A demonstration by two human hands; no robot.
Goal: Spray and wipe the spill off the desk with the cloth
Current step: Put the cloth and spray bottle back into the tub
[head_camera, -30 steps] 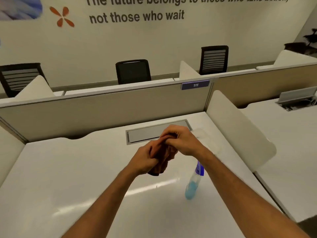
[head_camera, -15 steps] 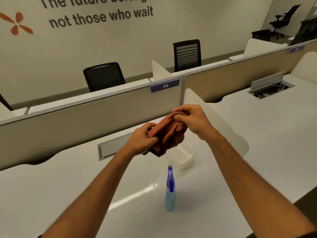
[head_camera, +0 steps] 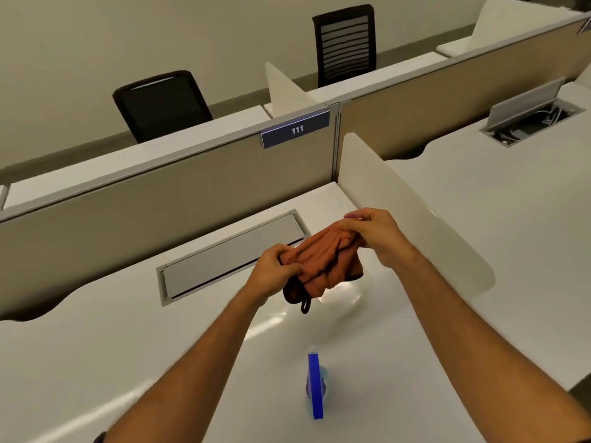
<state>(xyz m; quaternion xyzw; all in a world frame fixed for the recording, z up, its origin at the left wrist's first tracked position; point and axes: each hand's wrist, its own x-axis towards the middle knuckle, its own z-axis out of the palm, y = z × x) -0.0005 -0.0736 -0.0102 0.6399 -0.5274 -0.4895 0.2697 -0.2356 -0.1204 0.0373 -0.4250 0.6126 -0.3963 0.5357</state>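
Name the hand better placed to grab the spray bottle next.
Probably the right hand. The spray bottle stands on the desk between the forearms, nearer the right one. Both hands grip the orange cloth, so the left hand could keep holding it.

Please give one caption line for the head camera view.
Both hands, left and right, hold the orange cloth above the desk; spray bottle stands nearby.

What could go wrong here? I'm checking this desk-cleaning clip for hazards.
The spray bottle stands on the desk between the forearms, so a lowered arm might topple it. The cloth is bunched between the left hand and right hand, so it may smear the wet patch rather than lift it.
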